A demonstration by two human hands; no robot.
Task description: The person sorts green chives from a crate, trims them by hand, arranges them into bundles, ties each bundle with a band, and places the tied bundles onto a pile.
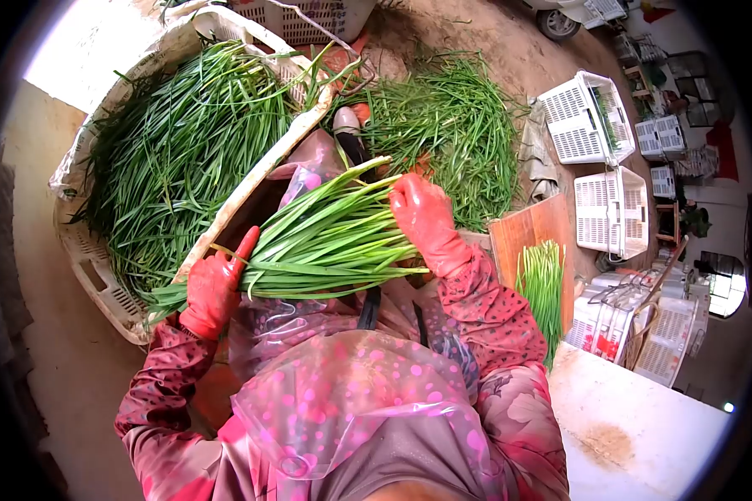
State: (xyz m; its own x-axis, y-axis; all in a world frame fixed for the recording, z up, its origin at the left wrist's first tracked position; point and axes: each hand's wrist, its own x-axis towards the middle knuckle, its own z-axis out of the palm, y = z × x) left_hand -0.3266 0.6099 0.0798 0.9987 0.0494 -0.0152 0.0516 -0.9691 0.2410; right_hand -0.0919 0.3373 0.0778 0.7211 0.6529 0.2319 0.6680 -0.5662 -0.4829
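A bunch of long green garlic chives (326, 242) lies across my lap, over a clear apron (351, 401) with pink dots. My left hand (212, 288), in a red rubber glove, is closed around the leafy end, its index finger stretched along the leaves. At the pale stem ends on the other side, my right hand (426, 219), gloved alike, has its fingers curled shut on some stems. Exactly how many stems it grips is hidden behind the fingers.
A large white plastic basket (263, 163) heaped with chives (184, 159) stands left. Loose chives (451, 125) cover the ground ahead. At right are a wooden board (510, 230), a neat chive bundle (543, 288), a white surface (627, 409) and white crates (585, 125).
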